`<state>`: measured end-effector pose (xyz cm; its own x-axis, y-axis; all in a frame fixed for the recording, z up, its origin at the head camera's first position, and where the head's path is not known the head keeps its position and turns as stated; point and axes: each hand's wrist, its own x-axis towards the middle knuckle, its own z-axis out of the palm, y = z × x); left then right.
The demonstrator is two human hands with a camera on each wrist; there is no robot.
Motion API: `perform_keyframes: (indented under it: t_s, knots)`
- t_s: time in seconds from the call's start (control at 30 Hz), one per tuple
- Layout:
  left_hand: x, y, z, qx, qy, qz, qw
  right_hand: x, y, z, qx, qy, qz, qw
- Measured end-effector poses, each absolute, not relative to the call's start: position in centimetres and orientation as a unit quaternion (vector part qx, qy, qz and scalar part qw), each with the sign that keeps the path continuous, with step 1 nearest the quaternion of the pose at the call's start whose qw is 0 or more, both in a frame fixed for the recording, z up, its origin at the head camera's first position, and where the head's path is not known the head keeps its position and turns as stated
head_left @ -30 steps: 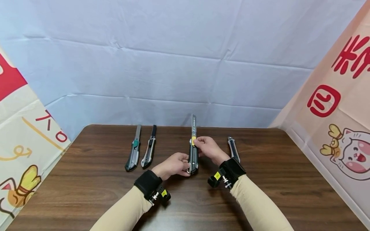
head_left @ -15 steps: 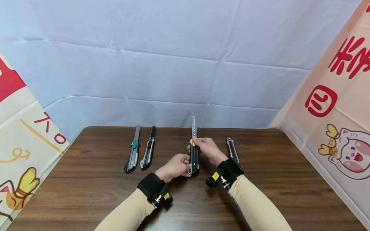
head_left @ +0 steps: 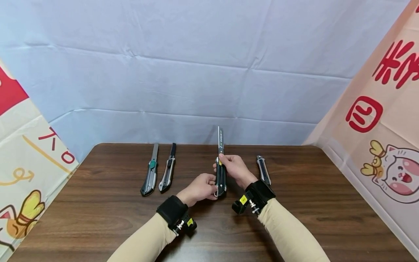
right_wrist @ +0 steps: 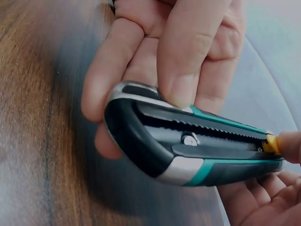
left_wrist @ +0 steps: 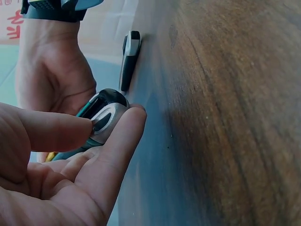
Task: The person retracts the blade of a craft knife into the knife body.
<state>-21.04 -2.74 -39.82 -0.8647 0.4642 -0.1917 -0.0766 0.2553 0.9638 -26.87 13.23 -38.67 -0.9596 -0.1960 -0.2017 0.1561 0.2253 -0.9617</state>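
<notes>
A black and teal utility knife (head_left: 220, 176) is held above the brown table (head_left: 98, 218), its long blade (head_left: 220, 140) extended away from me. My left hand (head_left: 200, 187) pinches the knife's rear end (left_wrist: 104, 115) between thumb and fingers. My right hand (head_left: 234, 167) grips the front of the handle, with the thumb on the yellow slider (right_wrist: 270, 143). The right wrist view shows the knife body (right_wrist: 188, 150) with its toothed track and my left fingers wrapped round its end.
Two more utility knives lie at the table's back left, one with a green slider (head_left: 150, 174) and a grey one (head_left: 168, 171). Another knife (head_left: 263, 170) lies right of my right hand, also seen in the left wrist view as a dark knife (left_wrist: 128, 59). Cloth backdrops surround the table.
The yellow slider has moved forward under my right thumb and the blade reaches slightly farther out. Both hands keep their hold on the knife.
</notes>
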Motion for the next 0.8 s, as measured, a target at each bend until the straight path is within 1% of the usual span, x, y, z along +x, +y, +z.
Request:
perform_keyframes:
  t_s: [0.23, 0.8]
  knots:
    - [-20.98, -2.55, -39.88, 0.124, 0.762, 0.596, 0.222, -26.88, 13.23, -38.81, -0.013, 0.772, -0.622, 0.129]
    - [-21.07, -2.49, -40.16, 0.123, 0.761, 0.599, 0.219, -26.59, 12.92, -38.62, -0.015, 0.768, -0.627, 0.13]
